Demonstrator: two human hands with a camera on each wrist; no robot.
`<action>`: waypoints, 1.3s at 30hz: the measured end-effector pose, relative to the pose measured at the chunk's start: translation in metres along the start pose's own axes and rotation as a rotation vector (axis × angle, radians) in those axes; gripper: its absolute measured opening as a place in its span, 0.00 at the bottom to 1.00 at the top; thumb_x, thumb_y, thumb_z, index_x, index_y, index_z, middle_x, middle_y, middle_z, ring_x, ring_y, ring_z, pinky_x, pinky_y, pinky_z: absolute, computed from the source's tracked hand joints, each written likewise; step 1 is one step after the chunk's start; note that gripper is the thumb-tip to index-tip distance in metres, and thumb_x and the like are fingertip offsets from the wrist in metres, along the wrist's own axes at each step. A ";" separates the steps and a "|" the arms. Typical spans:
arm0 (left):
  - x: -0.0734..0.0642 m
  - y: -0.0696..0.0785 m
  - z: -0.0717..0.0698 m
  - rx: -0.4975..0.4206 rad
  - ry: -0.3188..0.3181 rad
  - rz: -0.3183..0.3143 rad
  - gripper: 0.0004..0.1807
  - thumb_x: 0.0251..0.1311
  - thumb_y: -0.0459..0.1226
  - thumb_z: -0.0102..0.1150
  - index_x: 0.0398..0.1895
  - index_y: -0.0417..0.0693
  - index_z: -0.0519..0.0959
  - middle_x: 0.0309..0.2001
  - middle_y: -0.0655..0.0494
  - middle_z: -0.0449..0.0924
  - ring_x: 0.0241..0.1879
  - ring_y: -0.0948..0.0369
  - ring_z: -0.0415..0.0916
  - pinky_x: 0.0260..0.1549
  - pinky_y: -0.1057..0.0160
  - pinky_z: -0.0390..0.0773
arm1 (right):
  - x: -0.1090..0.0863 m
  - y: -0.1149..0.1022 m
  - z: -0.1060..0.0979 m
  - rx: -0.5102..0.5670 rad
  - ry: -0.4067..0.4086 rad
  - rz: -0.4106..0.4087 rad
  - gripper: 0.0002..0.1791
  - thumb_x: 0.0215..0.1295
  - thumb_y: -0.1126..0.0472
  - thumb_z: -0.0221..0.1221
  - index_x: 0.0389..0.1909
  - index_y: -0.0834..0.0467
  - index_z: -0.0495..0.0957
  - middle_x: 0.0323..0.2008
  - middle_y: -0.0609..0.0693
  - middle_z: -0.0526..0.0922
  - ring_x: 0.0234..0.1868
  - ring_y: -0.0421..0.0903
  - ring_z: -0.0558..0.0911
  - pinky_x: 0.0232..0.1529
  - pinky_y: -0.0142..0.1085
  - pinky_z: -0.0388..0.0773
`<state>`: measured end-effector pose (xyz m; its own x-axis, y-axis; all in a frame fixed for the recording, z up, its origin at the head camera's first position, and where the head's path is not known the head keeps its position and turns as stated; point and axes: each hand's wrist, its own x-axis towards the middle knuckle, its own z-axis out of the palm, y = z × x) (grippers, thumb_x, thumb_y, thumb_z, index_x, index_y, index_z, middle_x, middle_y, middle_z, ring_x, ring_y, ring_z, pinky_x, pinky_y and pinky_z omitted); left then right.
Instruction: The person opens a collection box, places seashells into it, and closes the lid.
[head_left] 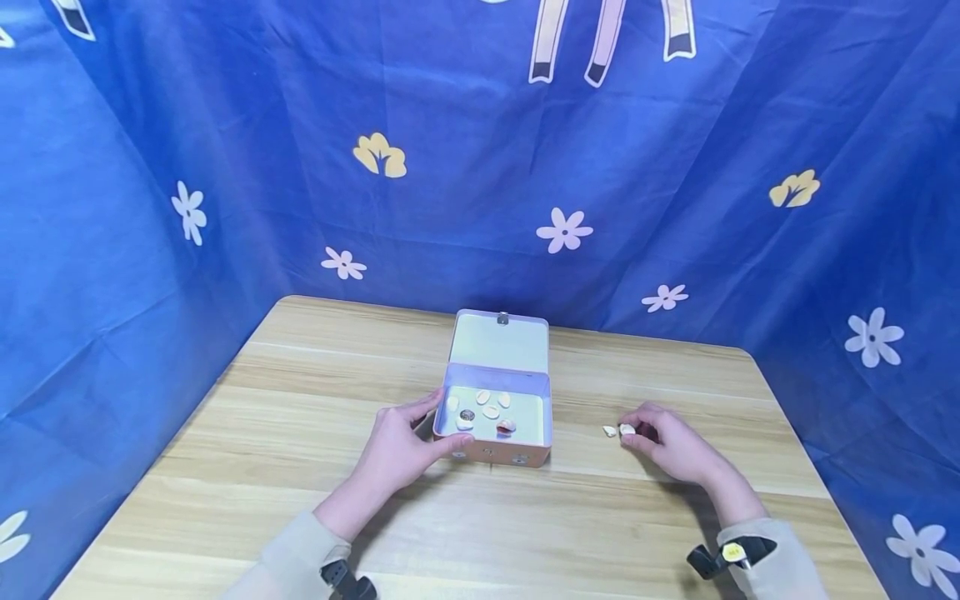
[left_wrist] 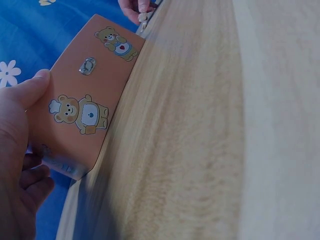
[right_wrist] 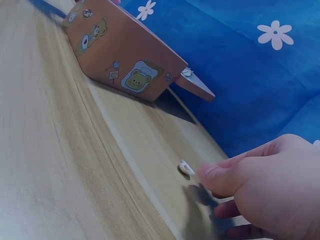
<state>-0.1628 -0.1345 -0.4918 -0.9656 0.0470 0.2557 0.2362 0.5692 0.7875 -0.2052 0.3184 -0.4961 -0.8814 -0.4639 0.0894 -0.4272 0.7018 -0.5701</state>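
An orange tin box [head_left: 540,456] printed with cartoon bears stands on the table, its lid [head_left: 500,342] raised at the back. Several pale shells [head_left: 491,412], a dark speckled one [head_left: 467,415] and a reddish one [head_left: 506,427] lie inside. My left hand [head_left: 397,443] grips the box's left front corner, thumb on the front face and fingers along the left side. To the right of the box, my right hand [head_left: 667,442] pinches a small white shell [head_left: 627,430] close over the tabletop; in the right wrist view the thumb hides it. Beside those fingertips lies another white shell [right_wrist: 186,168].
The wood-grain table [head_left: 315,358] has rounded far corners. A blue curtain [head_left: 450,208] with flower prints hangs behind it and along both sides. Each sleeve carries a black wrist strap [head_left: 731,557].
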 end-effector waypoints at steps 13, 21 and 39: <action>0.000 -0.001 0.000 0.010 0.000 0.010 0.54 0.41 0.67 0.82 0.67 0.43 0.81 0.64 0.53 0.81 0.67 0.48 0.75 0.66 0.46 0.74 | 0.002 -0.011 -0.012 0.090 0.057 -0.030 0.11 0.73 0.66 0.66 0.52 0.64 0.84 0.37 0.45 0.79 0.36 0.42 0.78 0.37 0.35 0.79; 0.000 -0.001 0.001 0.005 -0.003 0.022 0.53 0.42 0.66 0.82 0.66 0.41 0.81 0.64 0.52 0.81 0.66 0.48 0.76 0.66 0.47 0.74 | 0.008 -0.022 -0.019 0.100 0.050 0.023 0.17 0.75 0.66 0.64 0.60 0.67 0.80 0.36 0.54 0.84 0.36 0.47 0.81 0.36 0.36 0.81; 0.000 -0.002 0.001 0.010 0.006 0.020 0.53 0.42 0.66 0.81 0.67 0.42 0.81 0.63 0.53 0.81 0.59 0.55 0.81 0.55 0.50 0.80 | 0.035 -0.054 -0.030 0.051 0.081 -0.083 0.16 0.78 0.62 0.62 0.62 0.62 0.82 0.42 0.45 0.83 0.38 0.48 0.82 0.40 0.39 0.82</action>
<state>-0.1637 -0.1353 -0.4940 -0.9600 0.0539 0.2747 0.2545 0.5765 0.7764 -0.2192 0.2808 -0.4380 -0.8575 -0.4727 0.2032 -0.4909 0.6334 -0.5982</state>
